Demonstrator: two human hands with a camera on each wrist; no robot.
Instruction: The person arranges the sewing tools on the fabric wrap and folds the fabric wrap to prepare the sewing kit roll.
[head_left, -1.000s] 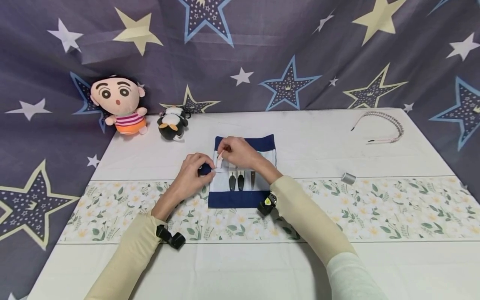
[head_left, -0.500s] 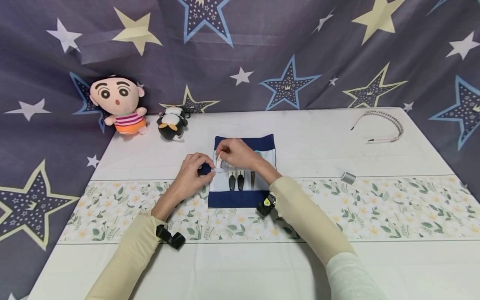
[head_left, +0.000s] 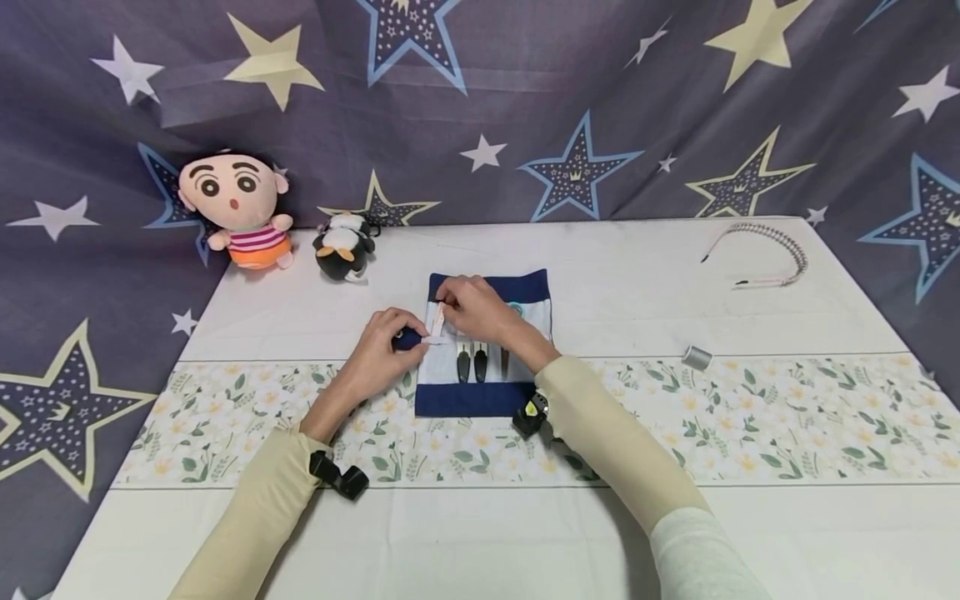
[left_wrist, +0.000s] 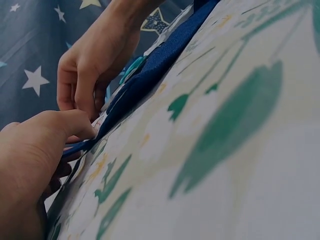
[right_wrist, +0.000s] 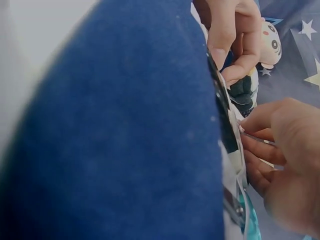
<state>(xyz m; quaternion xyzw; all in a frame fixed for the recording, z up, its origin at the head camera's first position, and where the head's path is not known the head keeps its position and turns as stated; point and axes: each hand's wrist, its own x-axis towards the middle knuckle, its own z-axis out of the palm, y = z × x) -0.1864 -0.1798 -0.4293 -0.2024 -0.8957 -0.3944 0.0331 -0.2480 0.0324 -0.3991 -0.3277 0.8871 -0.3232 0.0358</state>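
A navy-bordered cloth tool pouch (head_left: 468,400) lies unrolled with a pale inside. My left hand (head_left: 382,350) pinches its left edge, where a dark blue flap (head_left: 407,338) shows between finger and thumb. From the far side, my right hand (head_left: 480,308) pinches a slim pinkish-white strip (head_left: 438,319) whose lower end meets the pale band across the pouch. Its exact kind I cannot tell. Two black-handled tools (head_left: 481,362) and a thin brown one (head_left: 505,360) sit under that band. A teal piece (head_left: 516,308) shows partly behind my right wrist.
A plush doll (head_left: 238,208) and a penguin plush (head_left: 344,247) stand at the back left. To the right lie a grey thread spool (head_left: 697,357) and a headband (head_left: 765,250). A starry curtain (head_left: 637,83) hangs behind the table.
My right hand has shifted slightly, and a little more of the pale strip shows beneath its fingers. My left hand keeps its pinch on the pouch edge.
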